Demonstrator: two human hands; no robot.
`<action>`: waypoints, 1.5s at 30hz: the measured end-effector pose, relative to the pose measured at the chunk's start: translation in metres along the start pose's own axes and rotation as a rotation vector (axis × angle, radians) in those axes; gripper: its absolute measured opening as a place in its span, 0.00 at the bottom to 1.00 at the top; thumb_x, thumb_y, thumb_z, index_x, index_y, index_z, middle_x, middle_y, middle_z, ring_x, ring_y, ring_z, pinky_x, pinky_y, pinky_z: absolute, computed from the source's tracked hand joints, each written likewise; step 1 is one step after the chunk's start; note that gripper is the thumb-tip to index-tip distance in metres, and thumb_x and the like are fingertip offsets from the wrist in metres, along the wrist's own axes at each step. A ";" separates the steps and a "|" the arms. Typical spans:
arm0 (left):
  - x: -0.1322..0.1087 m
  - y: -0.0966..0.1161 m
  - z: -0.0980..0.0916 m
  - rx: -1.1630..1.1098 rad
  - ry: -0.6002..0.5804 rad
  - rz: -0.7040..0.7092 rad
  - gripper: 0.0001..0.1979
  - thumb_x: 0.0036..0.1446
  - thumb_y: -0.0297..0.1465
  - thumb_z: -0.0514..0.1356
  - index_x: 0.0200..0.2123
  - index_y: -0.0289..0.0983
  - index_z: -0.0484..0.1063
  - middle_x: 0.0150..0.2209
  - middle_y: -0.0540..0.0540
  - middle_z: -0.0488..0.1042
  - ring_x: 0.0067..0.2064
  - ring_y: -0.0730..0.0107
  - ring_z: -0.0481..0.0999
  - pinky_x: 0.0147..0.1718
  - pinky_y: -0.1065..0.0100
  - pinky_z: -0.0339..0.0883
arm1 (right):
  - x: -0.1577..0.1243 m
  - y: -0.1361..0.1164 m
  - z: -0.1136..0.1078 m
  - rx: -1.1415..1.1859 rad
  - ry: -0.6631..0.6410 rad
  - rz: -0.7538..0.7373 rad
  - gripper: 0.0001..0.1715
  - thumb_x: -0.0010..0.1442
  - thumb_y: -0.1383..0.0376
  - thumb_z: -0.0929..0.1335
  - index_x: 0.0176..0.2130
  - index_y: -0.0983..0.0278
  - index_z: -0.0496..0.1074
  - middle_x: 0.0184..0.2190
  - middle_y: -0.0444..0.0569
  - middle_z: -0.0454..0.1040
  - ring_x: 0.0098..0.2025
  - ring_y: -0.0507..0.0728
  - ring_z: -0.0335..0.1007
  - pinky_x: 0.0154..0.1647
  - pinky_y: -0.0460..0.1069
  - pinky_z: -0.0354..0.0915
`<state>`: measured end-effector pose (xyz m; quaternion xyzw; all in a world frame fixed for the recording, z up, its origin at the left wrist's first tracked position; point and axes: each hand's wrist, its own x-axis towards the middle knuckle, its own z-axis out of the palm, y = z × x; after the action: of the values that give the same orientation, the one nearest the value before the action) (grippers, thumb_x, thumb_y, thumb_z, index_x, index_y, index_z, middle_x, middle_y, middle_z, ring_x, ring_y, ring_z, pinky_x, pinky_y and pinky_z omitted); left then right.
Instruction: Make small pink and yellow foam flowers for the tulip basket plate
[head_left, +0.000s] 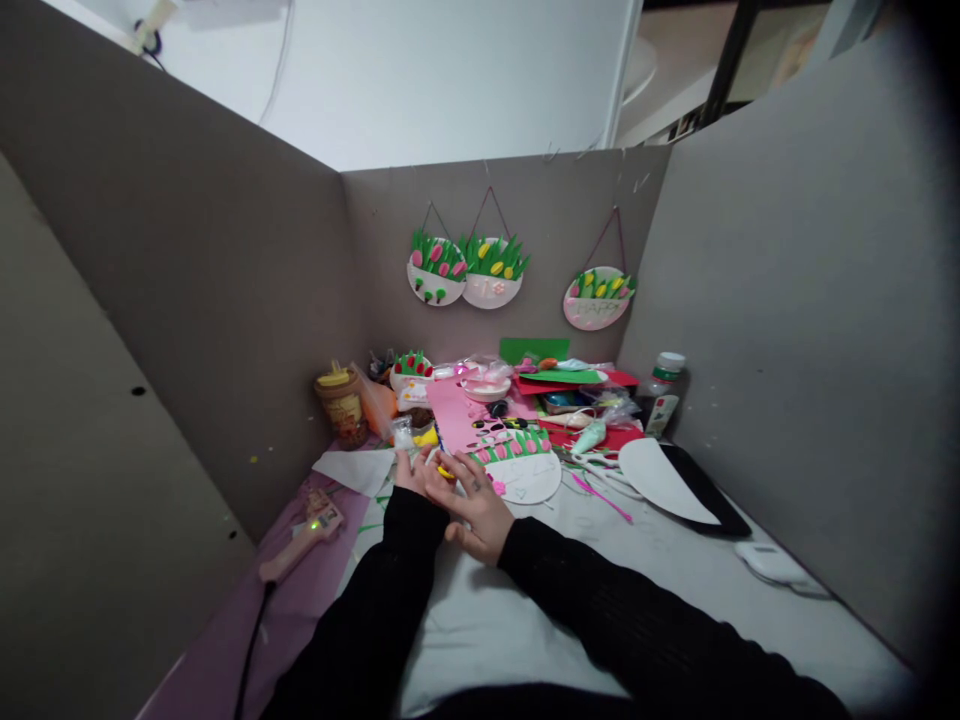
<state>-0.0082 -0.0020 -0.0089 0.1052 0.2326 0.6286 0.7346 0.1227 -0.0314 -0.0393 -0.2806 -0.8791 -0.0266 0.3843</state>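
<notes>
My left hand (pixel 414 472) is palm up with its fingers partly curled, just left of a white paper-plate craft (pixel 534 480) with pink tulips and green leaves. Over it lies my right hand (pixel 478 508), back upward, its fingers reaching onto the left palm. Between the two hands shows a small yellow piece (pixel 445 472), touched by the right fingers. Whether the left fingers grip anything is hidden. A yellow lump (pixel 426 437) and a pink sheet (pixel 457 415) lie just beyond the hands.
At the left are a pink glue gun (pixel 304 540) with a black cable and a brown cup (pixel 343 405). A bottle (pixel 664 395), scissors (pixel 607 472), a half plate (pixel 660 480) and a white device (pixel 772 564) stand or lie right. Three plate crafts hang on the grey back panel (pixel 540 200).
</notes>
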 end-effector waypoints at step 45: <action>0.000 -0.007 0.003 -0.019 -0.038 0.005 0.24 0.55 0.51 0.41 0.31 0.37 0.61 0.27 0.47 0.64 0.24 0.71 0.66 0.23 0.66 0.64 | 0.000 0.009 -0.002 0.115 0.292 0.142 0.09 0.55 0.67 0.65 0.36 0.59 0.74 0.47 0.50 0.66 0.53 0.61 0.56 0.54 0.62 0.55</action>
<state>-0.0012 -0.0026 -0.0096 0.1108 0.2122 0.6307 0.7382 0.1284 -0.0246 -0.0393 -0.3126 -0.7920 0.0106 0.5242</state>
